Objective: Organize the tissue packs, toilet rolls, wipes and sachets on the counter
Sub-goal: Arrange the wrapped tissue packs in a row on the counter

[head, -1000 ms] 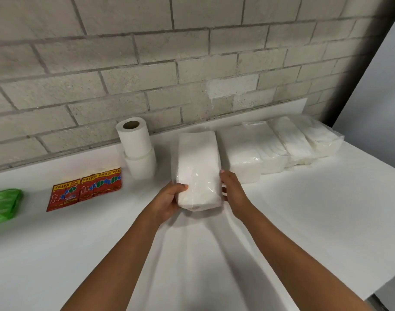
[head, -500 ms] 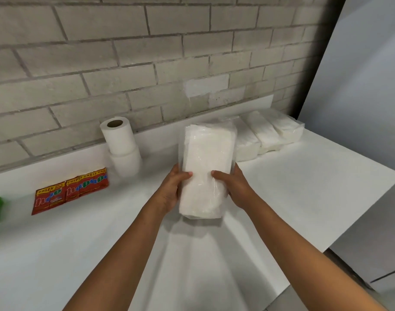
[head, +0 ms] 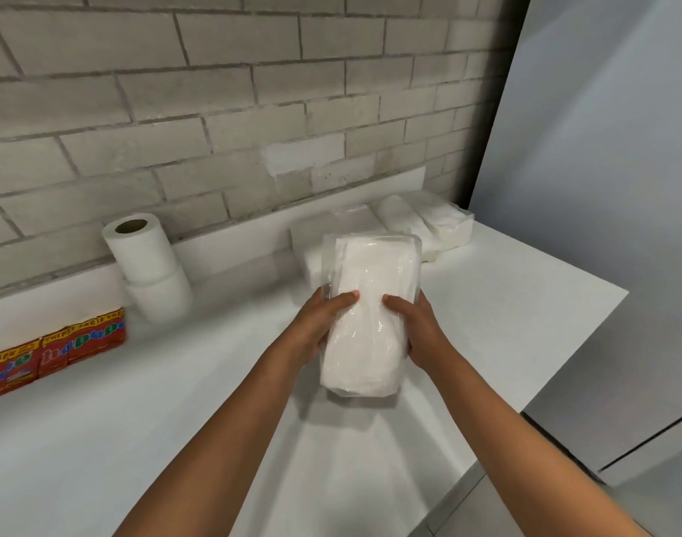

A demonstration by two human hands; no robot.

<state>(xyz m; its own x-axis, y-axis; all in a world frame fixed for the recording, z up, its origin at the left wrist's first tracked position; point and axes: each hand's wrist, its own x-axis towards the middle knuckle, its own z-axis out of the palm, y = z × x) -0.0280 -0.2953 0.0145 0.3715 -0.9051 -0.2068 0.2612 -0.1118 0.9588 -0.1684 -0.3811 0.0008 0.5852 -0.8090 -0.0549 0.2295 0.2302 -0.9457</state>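
A white tissue pack (head: 366, 304) in clear plastic wrap is lifted above the white counter (head: 176, 439). My left hand (head: 320, 327) grips its left side and my right hand (head: 416, 327) grips its right side, thumbs on top. Behind it, a row of similar tissue packs (head: 420, 226) lies against the wall at the back right. Two toilet rolls (head: 145, 261) stand stacked by the wall at the left. Red sachets (head: 52, 350) lie in a strip at the far left edge. No wipes pack is in view.
A grey brick wall (head: 254, 91) backs the counter. A pale grey panel (head: 602, 188) stands at the right. The counter's right edge (head: 564, 362) drops to a grey floor.
Both hands have raised the tissue pack off the counter and tilted it up. The view has turned right, so the green wipes pack has left the frame.
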